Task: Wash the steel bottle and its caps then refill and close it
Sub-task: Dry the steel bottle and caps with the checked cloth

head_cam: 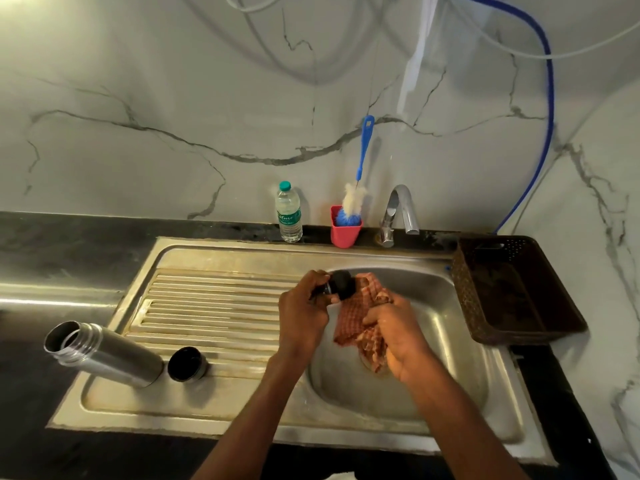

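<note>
The steel bottle [104, 355] lies on its side on the sink's ribbed drainboard [207, 306], open mouth toward the left. A steel cup cap [187, 364] lies beside it, dark inside showing. Over the sink basin [433, 306], my left hand [303, 315] grips a small black inner cap [341, 285]. My right hand [398, 334] holds a reddish checked cloth [363, 323] bunched against that cap.
At the back edge stand a plastic water bottle [289, 213], a red cup [344, 230] holding a blue bottle brush [360, 168], and the tap [398, 209]. A brown plastic basket [512, 292] sits right of the basin. A blue hose [547, 98] hangs along the wall.
</note>
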